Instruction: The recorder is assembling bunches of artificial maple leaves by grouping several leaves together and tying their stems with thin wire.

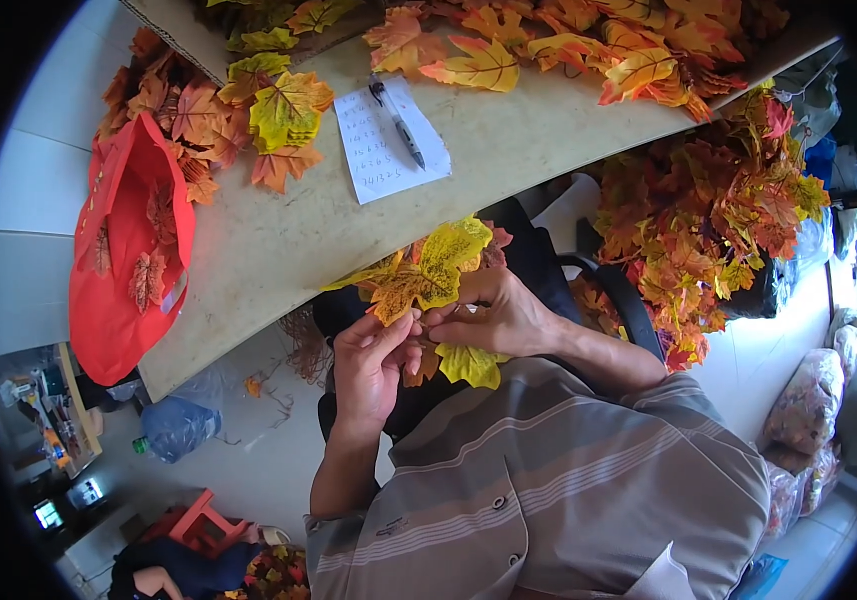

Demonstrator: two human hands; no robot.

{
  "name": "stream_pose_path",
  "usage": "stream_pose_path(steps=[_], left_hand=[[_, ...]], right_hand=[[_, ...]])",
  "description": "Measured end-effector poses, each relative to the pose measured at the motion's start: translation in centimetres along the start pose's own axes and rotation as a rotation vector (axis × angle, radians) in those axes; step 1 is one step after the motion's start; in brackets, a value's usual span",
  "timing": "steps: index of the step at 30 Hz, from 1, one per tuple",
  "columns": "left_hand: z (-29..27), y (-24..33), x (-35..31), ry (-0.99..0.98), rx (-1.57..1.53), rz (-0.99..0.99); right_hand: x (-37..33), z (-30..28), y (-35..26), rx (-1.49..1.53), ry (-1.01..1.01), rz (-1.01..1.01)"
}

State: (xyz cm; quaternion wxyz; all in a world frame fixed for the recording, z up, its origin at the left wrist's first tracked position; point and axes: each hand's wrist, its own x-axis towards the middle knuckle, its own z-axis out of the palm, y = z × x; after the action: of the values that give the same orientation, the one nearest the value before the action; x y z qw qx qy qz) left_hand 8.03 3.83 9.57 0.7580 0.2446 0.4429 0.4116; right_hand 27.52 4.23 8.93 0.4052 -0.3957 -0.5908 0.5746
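Note:
Close to my body, beyond the table's near edge, I hold a small bunch of artificial maple leaves (439, 262), yellow-green with orange and reddish ones among them. My right hand (504, 318) is closed round the bunch from the right, and one yellow leaf (471, 366) sticks out below its fingers. The thumb and fingers of my left hand (371, 362) are pinched together just under an orange-brown leaf, touching my right fingertips. What lies between those fingertips is too small to make out.
On the table (259, 265) are a red bag (134, 330) with leaves in it, a paper (364, 150) with a pen (404, 135), and leaf piles (629, 65). A big leaf heap (689, 220) stands right. A water jug (181, 428) and another person's arm (156, 581) show lower left.

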Motion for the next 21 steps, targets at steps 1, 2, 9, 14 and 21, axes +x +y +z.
stream_pose_path(steps=[1,2,9,14,21], left_hand=[[-0.1,-0.1,0.0,-0.006,-0.027,0.004],[-0.2,-0.1,0.0,-0.011,-0.054,0.007],[-0.2,0.2,-0.3,-0.003,-0.046,0.027],[-0.1,0.1,-0.1,-0.028,-0.025,0.040],[-0.5,-0.4,0.1,-0.022,-0.016,0.020]], right_hand=[[0.0,0.0,0.0,0.008,0.005,-0.014],[0.1,0.0,0.1,0.010,0.005,-0.011],[0.2,0.1,0.6,0.059,-0.017,0.017],[0.1,0.1,1.5,0.089,-0.018,0.052],[0.2,0.0,1.6,0.088,0.009,0.046]])
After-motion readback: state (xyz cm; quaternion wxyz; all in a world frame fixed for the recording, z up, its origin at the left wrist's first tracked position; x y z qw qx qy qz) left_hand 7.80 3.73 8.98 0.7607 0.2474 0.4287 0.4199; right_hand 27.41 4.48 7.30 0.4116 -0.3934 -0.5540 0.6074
